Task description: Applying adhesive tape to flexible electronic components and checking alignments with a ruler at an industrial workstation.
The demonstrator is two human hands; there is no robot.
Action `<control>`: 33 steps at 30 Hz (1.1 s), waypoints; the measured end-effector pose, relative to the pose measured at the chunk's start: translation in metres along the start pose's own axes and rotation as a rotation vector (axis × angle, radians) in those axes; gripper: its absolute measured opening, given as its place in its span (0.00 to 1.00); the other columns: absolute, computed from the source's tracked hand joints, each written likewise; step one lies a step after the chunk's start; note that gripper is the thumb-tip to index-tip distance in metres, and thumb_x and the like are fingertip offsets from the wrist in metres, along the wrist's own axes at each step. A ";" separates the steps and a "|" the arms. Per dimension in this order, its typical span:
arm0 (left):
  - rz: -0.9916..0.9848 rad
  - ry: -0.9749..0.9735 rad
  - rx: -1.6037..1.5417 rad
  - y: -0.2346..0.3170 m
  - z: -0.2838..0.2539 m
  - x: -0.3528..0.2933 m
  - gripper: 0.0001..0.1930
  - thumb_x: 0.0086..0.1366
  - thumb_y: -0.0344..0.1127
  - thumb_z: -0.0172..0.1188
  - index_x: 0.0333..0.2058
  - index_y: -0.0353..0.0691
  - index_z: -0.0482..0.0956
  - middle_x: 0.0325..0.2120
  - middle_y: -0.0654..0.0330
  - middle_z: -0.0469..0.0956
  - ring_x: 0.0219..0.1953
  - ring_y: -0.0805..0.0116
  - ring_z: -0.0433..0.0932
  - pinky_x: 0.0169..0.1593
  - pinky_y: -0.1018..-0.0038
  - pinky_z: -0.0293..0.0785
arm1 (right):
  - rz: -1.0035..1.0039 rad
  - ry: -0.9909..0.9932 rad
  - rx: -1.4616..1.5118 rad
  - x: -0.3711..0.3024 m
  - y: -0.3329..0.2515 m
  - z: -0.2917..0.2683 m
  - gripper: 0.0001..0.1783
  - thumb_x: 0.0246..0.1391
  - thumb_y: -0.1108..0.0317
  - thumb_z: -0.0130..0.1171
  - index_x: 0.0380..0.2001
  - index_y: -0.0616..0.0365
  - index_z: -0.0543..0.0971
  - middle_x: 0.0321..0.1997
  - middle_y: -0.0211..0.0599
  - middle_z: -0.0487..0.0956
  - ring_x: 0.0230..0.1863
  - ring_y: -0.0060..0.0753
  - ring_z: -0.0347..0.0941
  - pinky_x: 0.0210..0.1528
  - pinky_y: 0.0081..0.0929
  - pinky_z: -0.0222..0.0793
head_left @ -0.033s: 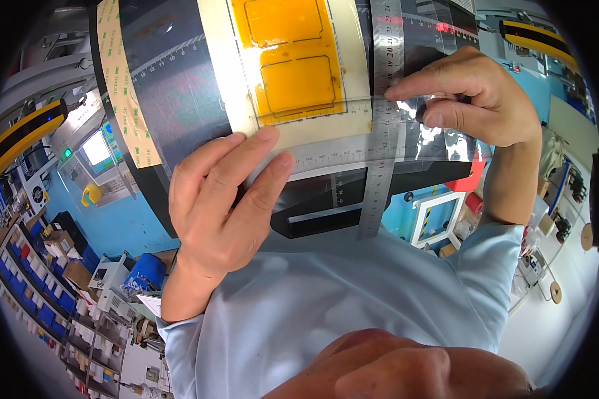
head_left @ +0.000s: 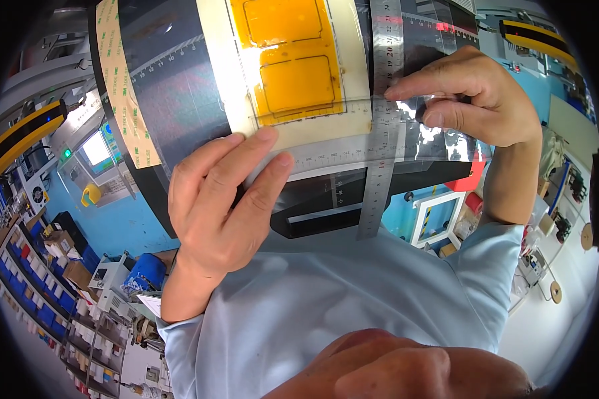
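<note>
Pressing the clear ruler (head_left: 339, 149) with spread left hand (head_left: 221, 203), touching the steel ruler (head_left: 383, 73) with unclenched right hand (head_left: 484, 101); likely sliding lightly unless edge-gripped.

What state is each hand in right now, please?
Left hand: open, fingertips at the left end of the long, clear plastic ruler.
Right hand: open, index fingertip at the long, silvery metal ruler; whether it presses cannot be told.

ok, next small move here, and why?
I'd probably press the right hand's index fingertip down on the silvery steel ruler: it sits only at the ruler's right edge, while the left hand rests at the left end of the transparent scaled plastic strip crossing that ruler. Firming it should help keep the crossing from slipping.
</note>
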State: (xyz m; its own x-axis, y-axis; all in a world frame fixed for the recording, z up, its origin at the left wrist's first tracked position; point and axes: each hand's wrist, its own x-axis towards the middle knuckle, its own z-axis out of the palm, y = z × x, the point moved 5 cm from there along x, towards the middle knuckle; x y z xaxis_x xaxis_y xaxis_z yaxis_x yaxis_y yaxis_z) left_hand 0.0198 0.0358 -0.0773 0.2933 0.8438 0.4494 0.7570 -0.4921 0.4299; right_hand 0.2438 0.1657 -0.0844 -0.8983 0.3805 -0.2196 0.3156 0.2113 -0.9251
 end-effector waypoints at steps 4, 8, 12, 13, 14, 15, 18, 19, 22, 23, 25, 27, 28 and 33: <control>-0.011 -0.014 0.002 -0.001 0.002 0.001 0.10 0.45 0.28 0.69 0.30 0.37 0.86 0.36 0.57 0.83 0.37 0.61 0.75 0.37 0.74 0.74 | -0.011 -0.010 0.013 0.001 0.002 -0.001 0.18 0.53 0.76 0.60 0.48 0.66 0.79 0.21 0.32 0.76 0.22 0.20 0.69 0.26 0.21 0.64; -0.010 -0.021 0.017 0.002 0.002 0.002 0.10 0.45 0.28 0.69 0.30 0.37 0.86 0.36 0.57 0.83 0.37 0.61 0.75 0.37 0.75 0.74 | -0.005 0.020 0.004 -0.001 0.004 -0.001 0.19 0.53 0.68 0.62 0.44 0.71 0.79 0.19 0.38 0.77 0.20 0.31 0.74 0.24 0.25 0.65; -0.003 -0.019 0.017 0.001 0.004 0.003 0.10 0.45 0.28 0.68 0.30 0.37 0.86 0.36 0.57 0.83 0.37 0.61 0.75 0.37 0.75 0.74 | -0.011 0.023 -0.009 -0.002 0.003 -0.002 0.19 0.53 0.67 0.62 0.44 0.71 0.79 0.17 0.37 0.75 0.19 0.30 0.72 0.23 0.26 0.63; -0.001 -0.016 0.011 0.001 0.004 0.004 0.10 0.45 0.28 0.68 0.30 0.37 0.86 0.36 0.57 0.83 0.37 0.61 0.75 0.37 0.75 0.74 | -0.009 0.025 -0.013 -0.003 0.003 -0.003 0.19 0.53 0.66 0.62 0.44 0.71 0.79 0.17 0.36 0.75 0.19 0.30 0.72 0.23 0.26 0.63; -0.002 -0.013 0.009 0.001 0.004 0.003 0.10 0.45 0.28 0.69 0.30 0.37 0.86 0.36 0.57 0.83 0.37 0.61 0.75 0.37 0.75 0.74 | -0.011 0.024 -0.013 -0.002 0.002 -0.002 0.19 0.53 0.66 0.62 0.44 0.71 0.79 0.17 0.36 0.75 0.19 0.30 0.72 0.23 0.26 0.63; -0.002 -0.011 0.011 0.000 0.004 0.003 0.10 0.45 0.28 0.69 0.30 0.37 0.86 0.36 0.57 0.83 0.37 0.61 0.75 0.37 0.75 0.74 | -0.006 0.027 -0.007 -0.002 0.002 -0.002 0.19 0.53 0.66 0.62 0.44 0.71 0.79 0.17 0.37 0.75 0.19 0.30 0.72 0.23 0.26 0.63; 0.012 0.019 -0.001 -0.002 0.002 0.003 0.09 0.44 0.28 0.69 0.28 0.36 0.85 0.36 0.57 0.83 0.36 0.61 0.76 0.36 0.75 0.73 | 0.000 0.032 -0.005 0.000 0.002 -0.001 0.20 0.53 0.65 0.62 0.44 0.70 0.79 0.18 0.38 0.76 0.19 0.30 0.72 0.23 0.26 0.63; 0.009 0.020 -0.007 -0.002 0.001 0.003 0.08 0.44 0.28 0.69 0.27 0.36 0.85 0.36 0.57 0.82 0.36 0.61 0.76 0.36 0.74 0.73 | 0.004 0.034 -0.006 0.000 0.001 -0.001 0.20 0.53 0.64 0.63 0.44 0.69 0.80 0.19 0.38 0.76 0.20 0.30 0.72 0.23 0.26 0.63; 0.013 0.069 -0.016 -0.003 -0.002 -0.002 0.07 0.45 0.27 0.69 0.27 0.37 0.83 0.36 0.57 0.82 0.36 0.62 0.77 0.35 0.73 0.72 | 0.032 -0.052 -0.092 0.006 -0.008 -0.004 0.18 0.52 0.74 0.61 0.48 0.64 0.79 0.27 0.36 0.79 0.24 0.23 0.72 0.29 0.22 0.67; -0.004 0.083 -0.046 -0.004 0.000 -0.008 0.10 0.46 0.22 0.66 0.31 0.36 0.83 0.37 0.55 0.80 0.38 0.57 0.77 0.39 0.69 0.75 | 0.027 -0.066 -0.138 0.009 -0.011 -0.004 0.18 0.51 0.74 0.61 0.47 0.64 0.79 0.31 0.39 0.81 0.25 0.25 0.73 0.30 0.22 0.68; -0.020 0.125 -0.159 -0.002 -0.008 -0.010 0.10 0.47 0.24 0.68 0.32 0.36 0.83 0.35 0.56 0.80 0.36 0.59 0.78 0.34 0.69 0.74 | 0.109 -0.091 -0.129 0.002 -0.013 -0.005 0.24 0.51 0.62 0.63 0.49 0.65 0.78 0.18 0.28 0.69 0.19 0.20 0.64 0.24 0.22 0.58; 0.072 0.153 -0.322 -0.002 -0.019 -0.022 0.12 0.47 0.26 0.69 0.33 0.37 0.82 0.34 0.57 0.79 0.32 0.62 0.78 0.31 0.71 0.73 | 0.016 0.079 -0.093 -0.020 -0.007 -0.004 0.28 0.50 0.59 0.64 0.50 0.67 0.76 0.15 0.23 0.64 0.16 0.17 0.59 0.21 0.21 0.54; 0.152 0.242 -0.230 -0.001 -0.033 -0.030 0.11 0.47 0.29 0.70 0.32 0.38 0.82 0.33 0.59 0.79 0.28 0.64 0.77 0.28 0.72 0.71 | 0.002 0.129 -0.063 -0.030 -0.007 -0.005 0.30 0.49 0.58 0.64 0.51 0.68 0.75 0.15 0.23 0.66 0.16 0.17 0.61 0.21 0.19 0.55; 0.117 0.214 -0.191 -0.028 -0.070 -0.112 0.08 0.47 0.33 0.70 0.25 0.41 0.80 0.24 0.61 0.77 0.23 0.66 0.74 0.25 0.74 0.68 | 0.109 0.285 -0.055 -0.084 -0.015 -0.003 0.43 0.51 0.54 0.67 0.60 0.73 0.64 0.22 0.24 0.66 0.22 0.16 0.62 0.24 0.15 0.58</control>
State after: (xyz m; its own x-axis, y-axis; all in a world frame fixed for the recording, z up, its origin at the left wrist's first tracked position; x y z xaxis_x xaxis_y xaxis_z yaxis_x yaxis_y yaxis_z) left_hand -0.0754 -0.0597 -0.0850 0.2272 0.7249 0.6503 0.5955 -0.6318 0.4962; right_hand 0.3152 0.1331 -0.0513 -0.7391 0.6389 -0.2133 0.4282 0.2012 -0.8810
